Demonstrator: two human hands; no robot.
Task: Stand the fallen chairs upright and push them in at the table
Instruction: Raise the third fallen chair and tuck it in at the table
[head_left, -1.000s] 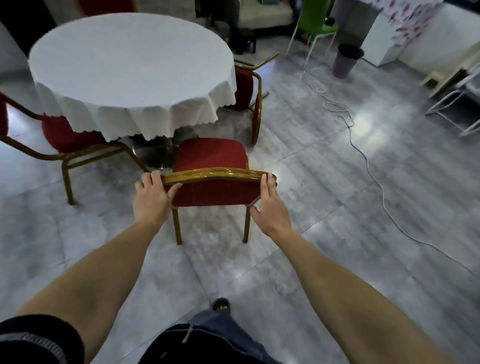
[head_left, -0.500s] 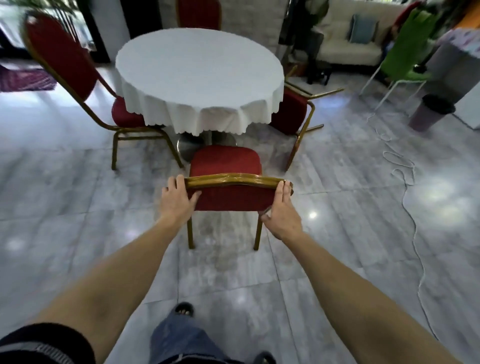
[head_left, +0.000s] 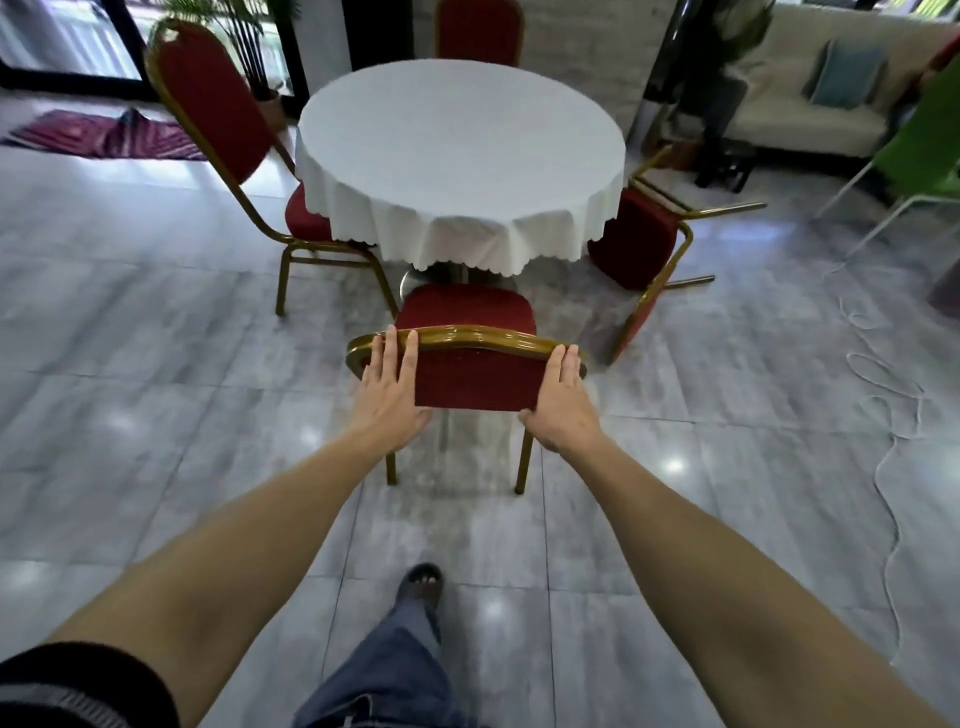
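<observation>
Near chair (head_left: 470, 374): upright on the floor (head_left: 156, 389), red padded seat and back, gold metal frame; seat front just short of the desk (head_left: 460, 150) cloth hem
Left hand (head_left: 387, 387): flat and open, fingers extended against the left side of the backrest, tips on the top rail
Right hand (head_left: 563, 400): open, palm pressed to the right side of the backrest
Fallen chair (head_left: 641, 244): tipped over at the desk's right edge, legs pointing right
Left chair (head_left: 223, 130): upright, seat partly under the cloth
Far chair (head_left: 478, 31): upright behind the desk
</observation>
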